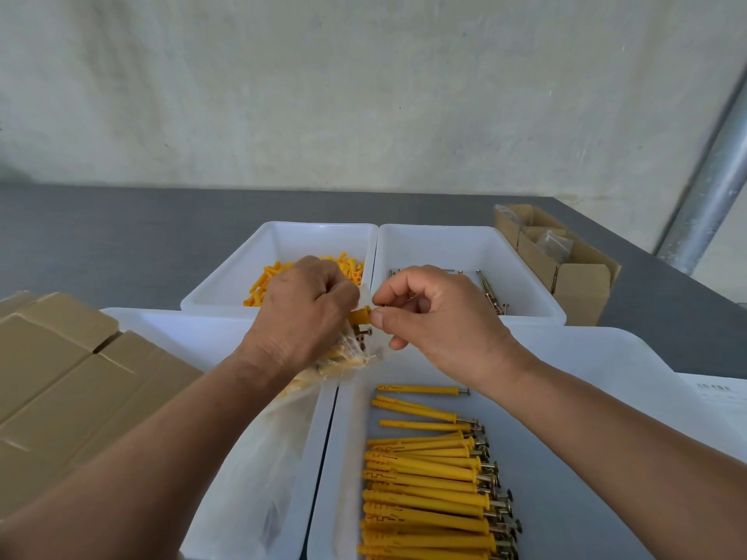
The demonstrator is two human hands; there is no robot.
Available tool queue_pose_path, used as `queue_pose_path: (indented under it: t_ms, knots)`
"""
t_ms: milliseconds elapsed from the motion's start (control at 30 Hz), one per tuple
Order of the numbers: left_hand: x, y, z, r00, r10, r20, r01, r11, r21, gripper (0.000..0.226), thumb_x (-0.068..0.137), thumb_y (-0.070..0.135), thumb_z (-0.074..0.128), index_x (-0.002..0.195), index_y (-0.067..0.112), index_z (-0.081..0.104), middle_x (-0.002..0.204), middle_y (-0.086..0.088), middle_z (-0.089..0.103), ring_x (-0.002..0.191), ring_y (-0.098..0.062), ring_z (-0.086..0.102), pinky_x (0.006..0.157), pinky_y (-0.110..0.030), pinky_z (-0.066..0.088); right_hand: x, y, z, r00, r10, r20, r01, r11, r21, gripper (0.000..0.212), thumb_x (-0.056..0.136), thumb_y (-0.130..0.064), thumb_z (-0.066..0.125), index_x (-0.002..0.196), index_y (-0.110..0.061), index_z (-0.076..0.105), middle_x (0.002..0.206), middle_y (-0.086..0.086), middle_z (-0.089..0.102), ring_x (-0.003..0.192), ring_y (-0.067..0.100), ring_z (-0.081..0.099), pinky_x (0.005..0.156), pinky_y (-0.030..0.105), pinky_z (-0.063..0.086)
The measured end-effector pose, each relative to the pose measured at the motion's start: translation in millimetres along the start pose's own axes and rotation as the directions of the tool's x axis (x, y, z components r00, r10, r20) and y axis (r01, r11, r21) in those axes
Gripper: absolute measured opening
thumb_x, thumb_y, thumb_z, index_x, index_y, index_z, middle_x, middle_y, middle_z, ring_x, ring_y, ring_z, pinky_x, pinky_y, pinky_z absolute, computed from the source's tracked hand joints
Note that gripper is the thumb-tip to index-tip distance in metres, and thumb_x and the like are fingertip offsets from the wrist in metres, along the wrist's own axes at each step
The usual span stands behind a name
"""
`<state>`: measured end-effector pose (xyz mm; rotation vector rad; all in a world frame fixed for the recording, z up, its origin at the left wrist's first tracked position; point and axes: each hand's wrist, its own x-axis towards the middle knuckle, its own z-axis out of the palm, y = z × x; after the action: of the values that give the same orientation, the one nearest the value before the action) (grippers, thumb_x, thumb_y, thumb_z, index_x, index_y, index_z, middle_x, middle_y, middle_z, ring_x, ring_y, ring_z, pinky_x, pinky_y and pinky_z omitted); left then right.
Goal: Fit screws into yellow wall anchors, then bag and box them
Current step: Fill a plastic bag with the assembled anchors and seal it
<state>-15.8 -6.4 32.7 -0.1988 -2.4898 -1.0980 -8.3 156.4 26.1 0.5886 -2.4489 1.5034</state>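
My left hand [303, 313] grips a clear plastic bag [343, 357] with several yellow anchors and screws inside, held above the near bins. My right hand [436, 317] pinches one yellow anchor [360, 316] at the bag's mouth, between thumb and forefinger. Below, a white bin [586, 357] holds several assembled yellow anchors with screws [428, 474] lying in rows. At the back, a white bin [283, 240] contains loose yellow anchors [262, 284], and beside it another white bin [465, 244] holds loose screws [491, 293].
Flat cardboard boxes [60, 381] are stacked at the left. An open cardboard box [566, 260] with small bags stands at the back right. A near-left white bin [194, 341] holds clear bags [279, 458]. A metal pole [711, 187] rises at the right.
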Motion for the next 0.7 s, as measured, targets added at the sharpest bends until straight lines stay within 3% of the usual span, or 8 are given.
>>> queue_pose_path:
  t_ms: [167, 300, 433, 567, 700]
  knots:
    - [0.3, -0.3, -0.8, 0.998, 0.046, -0.038, -0.046, 0.999, 0.0, 0.022, 0.09, 0.02, 0.059, 0.069, 0.01, 0.058, 0.086, -0.003, 0.056, 0.078, -0.017, 0.055, 0.064, -0.025, 0.04, -0.1, -0.5, 0.7, 1.0, 0.003, 0.024, -0.003, 1.0, 0.003, 0.013, 0.084, -0.017, 0.075, 0.095, -0.024, 0.073, 0.082, -0.008, 0.069, 0.061, 0.005, 0.069, 0.061, 0.013, 0.053]
    - [0.9, 0.7, -0.1, 0.995, 0.054, -0.078, -0.055, 0.998, -0.01, 0.024, 0.089, 0.025, 0.06, 0.066, 0.02, 0.057, 0.084, 0.001, 0.056, 0.076, -0.015, 0.055, 0.066, -0.028, 0.04, -1.9, -0.9, 1.5, 0.997, -0.024, 0.077, 0.024, 1.0, -0.009, 0.023, 0.091, -0.013, 0.066, 0.112, -0.02, 0.073, 0.084, -0.015, 0.069, 0.076, -0.002, 0.07, 0.072, 0.007, 0.049]
    - [1.4, -0.4, -0.3, 0.99, 0.044, -0.132, -0.049, 0.998, -0.032, 0.023, 0.089, 0.025, 0.061, 0.066, 0.022, 0.06, 0.084, 0.003, 0.057, 0.069, -0.011, 0.054, 0.063, -0.027, 0.038, -3.8, -1.9, 1.6, 0.991, -0.039, 0.127, 0.04, 0.999, -0.011, 0.032, 0.098, -0.006, 0.051, 0.122, -0.02, 0.067, 0.105, -0.009, 0.072, 0.092, -0.003, 0.069, 0.087, 0.013, 0.051]
    - [1.2, -0.9, 1.1, 0.987, 0.05, -0.151, -0.059, 0.997, -0.054, 0.024, 0.089, 0.025, 0.061, 0.065, 0.023, 0.057, 0.082, 0.006, 0.055, 0.065, -0.008, 0.052, 0.061, -0.025, 0.037, -4.4, -1.5, 4.8, 0.995, -0.089, 0.051, 0.093, 0.992, -0.081, 0.022, 0.094, -0.003, 0.057, 0.106, -0.02, 0.065, 0.098, -0.005, 0.07, 0.089, 0.005, 0.069, 0.083, 0.022, 0.056]
    - [1.7, -1.7, 1.1, 0.986, 0.039, -0.162, -0.053, 0.995, -0.083, 0.024, 0.088, 0.025, 0.062, 0.065, 0.024, 0.057, 0.081, 0.009, 0.054, 0.063, -0.001, 0.051, 0.056, -0.012, 0.035, -3.4, -3.5, 2.4, 0.978, -0.206, 0.009, 0.203, 0.952, -0.229, 0.017, 0.092, -0.01, 0.064, 0.099, -0.021, 0.074, 0.09, -0.015, 0.067, 0.088, 0.001, 0.062, 0.078, 0.013, 0.048]
